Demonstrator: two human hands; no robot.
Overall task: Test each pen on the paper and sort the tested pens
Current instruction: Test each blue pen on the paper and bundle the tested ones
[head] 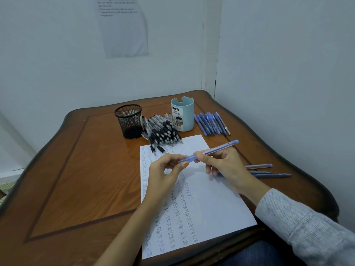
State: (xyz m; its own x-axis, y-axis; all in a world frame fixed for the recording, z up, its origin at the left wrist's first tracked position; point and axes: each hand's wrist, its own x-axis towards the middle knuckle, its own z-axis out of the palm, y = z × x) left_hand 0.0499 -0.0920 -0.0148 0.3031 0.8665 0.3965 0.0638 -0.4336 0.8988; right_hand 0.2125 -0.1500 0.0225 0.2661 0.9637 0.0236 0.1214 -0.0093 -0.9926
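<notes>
we see a brown wooden table with wavy grain and a darker inlaid line. the paper is white, striped with columns of the word "test" in dark ink. the held pen is translucent blue. the mesh cup is black; the organiser cup is pale teal with a white label and black letters. the pen pile shows black grips on clear barrels. the pen row and the loose pens are blue. the sleeve is ribbed grey. the left hand has an orange thumbnail.
</notes>
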